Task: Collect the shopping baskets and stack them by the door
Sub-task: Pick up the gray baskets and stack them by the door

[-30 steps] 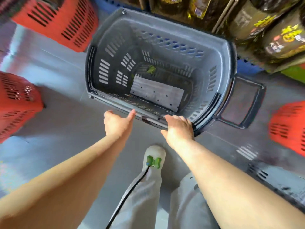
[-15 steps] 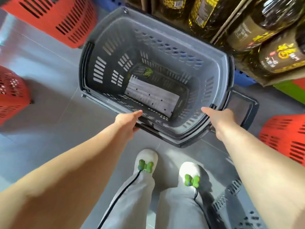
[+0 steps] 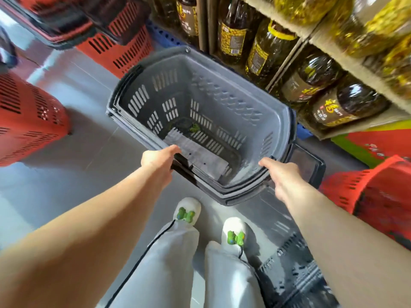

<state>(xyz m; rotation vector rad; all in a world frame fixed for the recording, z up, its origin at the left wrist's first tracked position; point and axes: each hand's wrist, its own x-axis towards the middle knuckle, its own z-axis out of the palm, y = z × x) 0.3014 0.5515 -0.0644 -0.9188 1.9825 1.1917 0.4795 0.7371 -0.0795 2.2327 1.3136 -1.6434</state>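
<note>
Two hands at the near rim of the nested grey baskets.

From left to right: a red basket (image 3: 29, 121) is shown at the left edge of the floor (image 3: 73, 156). The left hand (image 3: 156, 161) is closed over the near rim of the grey baskets (image 3: 222, 101), thumb on top and fingers hidden beneath. The right hand (image 3: 283, 176) is clamped likewise at the near right corner, beside the black handle (image 3: 309, 165). Whether the stack is clear of the floor cannot be told. The lift is best made level, with both grips held evenly, so that the nested shells are not parted. The handle should be kept off the shelf and the second red basket (image 3: 378, 196). On the oil bottles (image 3: 347, 103) a large yellow character is printed on dark labels, but the writing is too blurred to be read.
</note>
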